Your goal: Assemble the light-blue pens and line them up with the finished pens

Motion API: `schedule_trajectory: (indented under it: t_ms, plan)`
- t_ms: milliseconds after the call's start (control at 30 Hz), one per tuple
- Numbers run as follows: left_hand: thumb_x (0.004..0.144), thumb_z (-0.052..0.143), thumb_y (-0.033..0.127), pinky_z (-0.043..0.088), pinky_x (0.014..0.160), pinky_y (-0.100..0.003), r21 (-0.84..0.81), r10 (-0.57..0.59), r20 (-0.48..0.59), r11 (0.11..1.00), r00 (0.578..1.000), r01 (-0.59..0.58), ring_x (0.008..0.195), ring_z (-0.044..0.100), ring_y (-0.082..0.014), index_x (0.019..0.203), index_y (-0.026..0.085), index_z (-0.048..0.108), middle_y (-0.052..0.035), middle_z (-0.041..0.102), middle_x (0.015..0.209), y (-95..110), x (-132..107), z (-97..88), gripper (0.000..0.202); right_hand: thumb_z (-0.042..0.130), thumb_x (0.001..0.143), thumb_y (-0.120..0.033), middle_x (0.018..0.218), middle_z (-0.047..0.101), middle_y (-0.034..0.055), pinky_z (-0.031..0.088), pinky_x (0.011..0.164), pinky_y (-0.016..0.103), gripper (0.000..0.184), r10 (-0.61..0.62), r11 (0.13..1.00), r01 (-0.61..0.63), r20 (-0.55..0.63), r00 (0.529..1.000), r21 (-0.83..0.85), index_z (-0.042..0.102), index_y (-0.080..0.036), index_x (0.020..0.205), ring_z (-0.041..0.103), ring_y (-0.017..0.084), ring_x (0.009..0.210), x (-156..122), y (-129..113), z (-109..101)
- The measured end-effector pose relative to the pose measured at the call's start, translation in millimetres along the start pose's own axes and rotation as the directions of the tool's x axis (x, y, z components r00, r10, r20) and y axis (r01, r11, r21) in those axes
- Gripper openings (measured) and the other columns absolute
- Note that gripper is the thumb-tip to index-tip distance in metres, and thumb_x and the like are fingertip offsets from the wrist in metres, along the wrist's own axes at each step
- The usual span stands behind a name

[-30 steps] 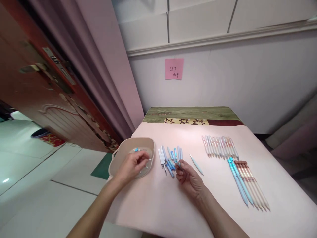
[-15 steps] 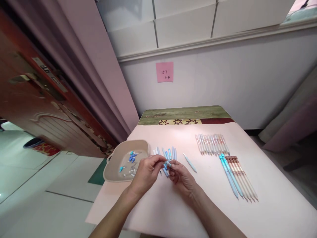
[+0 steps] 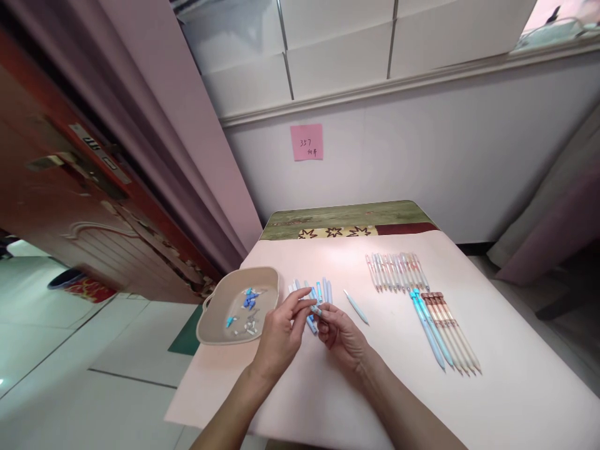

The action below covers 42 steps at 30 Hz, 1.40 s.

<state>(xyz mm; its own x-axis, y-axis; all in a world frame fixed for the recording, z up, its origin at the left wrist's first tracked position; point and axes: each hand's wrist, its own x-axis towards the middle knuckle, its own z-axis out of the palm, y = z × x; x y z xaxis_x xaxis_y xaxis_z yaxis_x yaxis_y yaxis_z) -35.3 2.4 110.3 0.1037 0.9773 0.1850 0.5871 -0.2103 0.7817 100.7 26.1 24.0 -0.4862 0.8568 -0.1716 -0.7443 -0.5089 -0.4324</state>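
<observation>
Above the near middle of the table, my right hand point(image 3: 345, 334) pinches a small light-blue pen part point(image 3: 317, 310) between thumb and fingers. The thumb and fingertips of my left hand point(image 3: 282, 324) close on its other end; the fingers cover much of it. Just beyond both hands lie several blue and white pen parts point(image 3: 327, 290), partly hidden by my fingers. A pale blue pen barrel point(image 3: 357, 308) with a white tip lies slanted to the right of them. To the left, a beige bin point(image 3: 212, 325) holds small blue, turquoise and white pieces point(image 3: 250, 300).
A row of clear pens point(image 3: 397, 272) lies at the right. In front of it are two pens with turquoise tops point(image 3: 430, 331) and several brown-topped pens point(image 3: 454, 337). A pink note point(image 3: 307, 142) is on the wall behind the table point(image 3: 389, 400).
My left hand's upper fingers have lifted and spread slightly while its thumb stays at the part. My right hand keeps its pinch. The view has shifted a little.
</observation>
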Motion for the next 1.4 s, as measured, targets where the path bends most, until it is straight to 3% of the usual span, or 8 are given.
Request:
schedule_trajectory:
  t_ms: [367,567,667,767,1000,1200,1300,1400]
  plan:
    - [0.075,0.070,0.030,0.051,0.090,-0.033,-0.541,-0.253,-0.014,0.816,0.967,0.206,0.101,0.065,-0.0226,0.095,0.016,0.067,-0.0104,0.070,0.109,-17.0,-12.0,35.6,0.025,0.082,0.066,-0.028,0.058,0.055,-0.0066,0.034,0.045,0.014,0.027,0.013,1.000,-0.012,0.024,1.000,-0.015,0.066,-0.016,0.084,0.044,0.003,0.046,-2.1,3.0,0.6]
    - [0.077,0.069,0.032,0.049,0.090,-0.034,-0.557,-0.253,-0.236,0.827,0.938,0.083,0.102,0.065,-0.0228,0.092,0.017,0.062,-0.0088,0.072,0.103,-9.7,-12.3,26.0,0.022,0.066,0.074,-0.054,0.078,0.067,0.0028,0.037,0.050,0.020,0.039,-0.120,0.965,0.092,-0.102,0.988,-0.243,0.063,-0.018,0.085,0.053,0.009,0.055,-2.2,-17.4,-3.6]
    - [0.078,0.068,0.033,0.049,0.090,-0.034,-0.544,-0.239,-0.231,0.836,0.943,0.079,0.100,0.066,-0.0230,0.095,0.017,0.061,-0.0081,0.073,0.099,-10.9,-12.7,18.4,0.024,0.062,0.078,-0.051,0.071,0.064,0.0011,0.035,0.052,0.024,0.031,-0.533,0.617,0.228,-0.187,0.825,-0.753,0.061,-0.020,0.079,0.050,0.012,0.055,-4.8,-39.7,-14.3]
    - [0.081,0.065,0.033,0.049,0.092,-0.034,-0.560,-0.241,-0.221,0.825,0.945,0.079,0.100,0.066,-0.0220,0.100,0.017,0.060,-0.0079,0.072,0.099,-13.5,-14.9,17.8,0.025,0.058,0.082,-0.042,0.073,0.064,0.0006,0.032,0.057,0.026,0.022,-0.719,0.085,-0.127,-0.149,0.679,-0.988,0.062,-0.022,0.075,0.054,0.015,0.064,-7.6,-53.5,-26.3]
    - [0.086,0.059,0.029,0.046,0.095,-0.035,-0.404,-0.116,-0.168,0.914,0.979,0.038,0.107,0.062,-0.0226,0.105,0.019,0.062,-0.0093,0.068,0.112,-13.9,-27.3,20.3,0.022,0.061,0.081,-0.032,0.086,0.065,0.0048,0.032,0.065,0.030,0.012,-0.674,-0.414,-0.450,-0.066,0.736,-0.791,0.063,-0.021,0.086,0.059,0.022,0.083,-8.0,-47.3,-38.9]
    - [0.086,0.057,0.024,0.044,0.093,-0.032,-0.165,0.008,-0.194,0.985,0.981,-0.041,0.104,0.062,-0.0216,0.105,0.022,0.066,-0.0066,0.068,0.109,-5.9,-38.0,16.7,0.021,0.057,0.081,-0.027,0.080,0.066,0.0056,0.035,0.065,0.031,0.009,-0.693,-0.371,-0.444,-0.075,0.717,-0.815,0.063,-0.021,0.079,0.061,0.023,0.077,-6.5,-45.4,-36.5]
    - [0.085,0.058,0.024,0.045,0.090,-0.031,-0.191,0.000,-0.207,0.981,0.978,-0.041,0.099,0.062,-0.0217,0.104,0.022,0.067,-0.0064,0.069,0.105,-2.3,-37.8,16.5,0.021,0.057,0.082,-0.033,0.075,0.067,0.0032,0.039,0.065,0.029,0.013,-0.707,-0.092,-0.263,-0.123,0.696,-0.960,0.062,-0.021,0.082,0.062,0.020,0.071,-10.0,-44.6,-26.3]
    - [0.085,0.059,0.028,0.045,0.088,-0.031,-0.393,-0.116,-0.158,0.918,0.981,0.045,0.095,0.061,-0.0209,0.103,0.021,0.067,-0.0063,0.069,0.101,-1.7,-34.2,17.5,0.021,0.058,0.082,-0.042,0.075,0.068,0.0034,0.044,0.063,0.027,0.023,-0.621,0.234,0.093,-0.076,0.780,-0.968,0.061,-0.020,0.085,0.062,0.018,0.069,-23.4,-47.9,-8.5]
